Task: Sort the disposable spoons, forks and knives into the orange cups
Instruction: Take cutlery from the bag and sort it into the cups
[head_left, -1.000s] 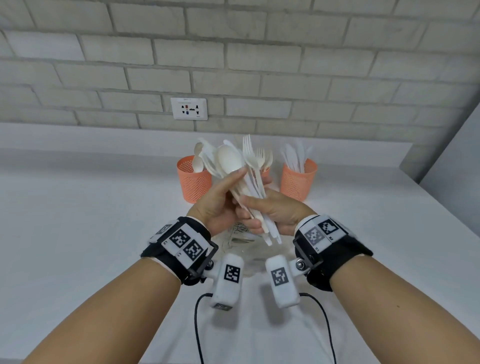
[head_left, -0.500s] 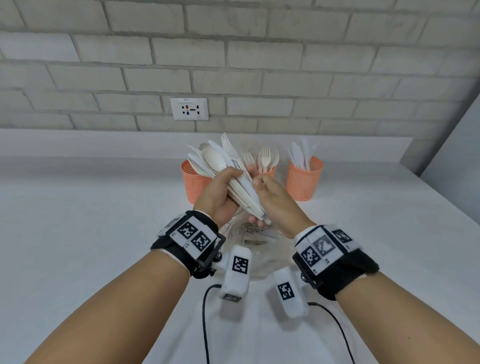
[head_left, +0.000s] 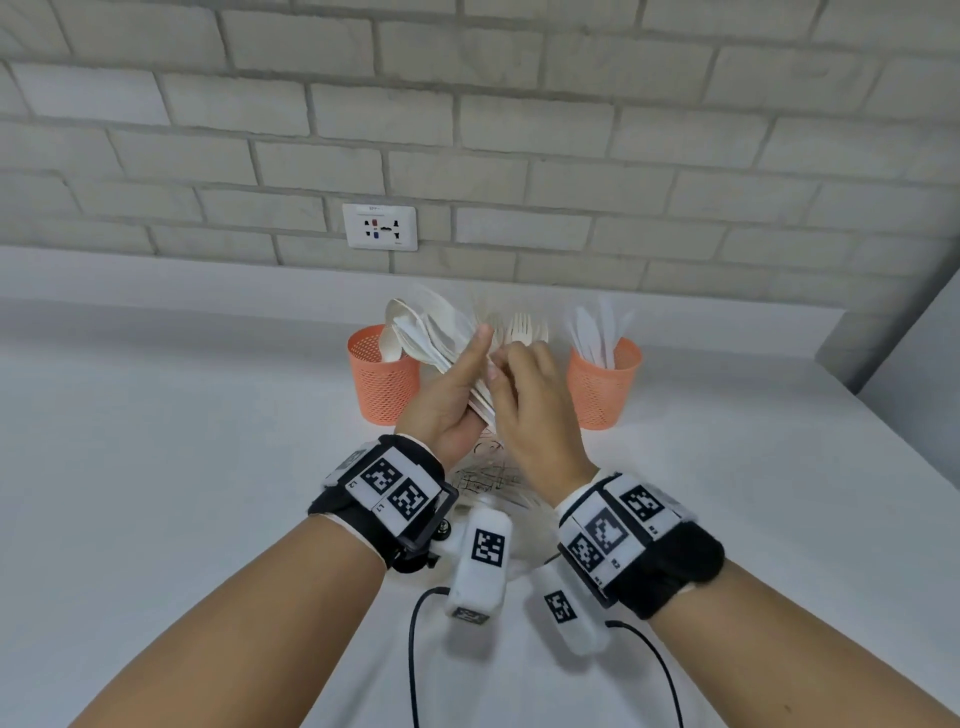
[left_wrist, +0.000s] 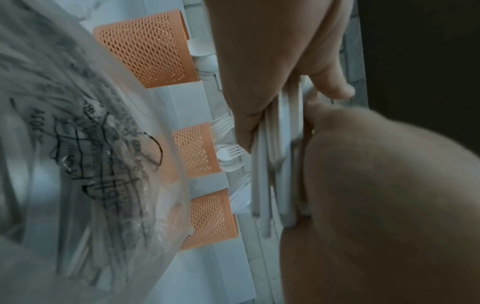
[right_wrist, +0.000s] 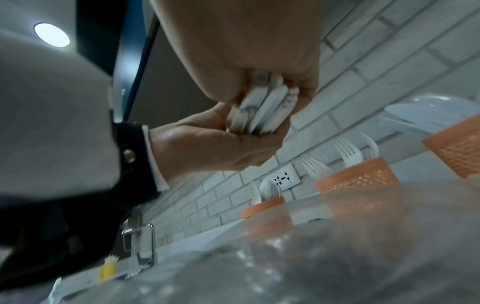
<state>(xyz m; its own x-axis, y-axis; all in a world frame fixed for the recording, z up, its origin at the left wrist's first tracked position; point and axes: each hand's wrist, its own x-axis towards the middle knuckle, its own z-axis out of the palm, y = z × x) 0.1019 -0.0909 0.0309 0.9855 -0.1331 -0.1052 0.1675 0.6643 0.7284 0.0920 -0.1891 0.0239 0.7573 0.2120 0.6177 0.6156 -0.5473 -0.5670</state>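
My left hand (head_left: 457, 387) grips a bundle of white plastic cutlery (head_left: 428, 335) that fans up and to the left. My right hand (head_left: 527, 387) curls over the handle ends from the right; the right wrist view shows its fingers wrapped round the handles (right_wrist: 262, 107). Three orange mesh cups stand behind in a row. The left cup (head_left: 383, 382) holds spoons and the right cup (head_left: 602, 387) holds knives. The middle cup is hidden in the head view, with only its forks (head_left: 524, 327) showing. The left wrist view shows that middle cup (left_wrist: 194, 150).
A crumpled clear plastic bag (head_left: 491, 480) with black print lies on the white counter (head_left: 182, 467) under my wrists. A brick wall with a socket (head_left: 380, 227) rises close behind the cups. A grey panel (head_left: 914, 374) stands at the right.
Both hands have carried the bundle forward, closer to the cups. The bundle has tipped to the left. My right hand has come up from under the handles and now lies over them.
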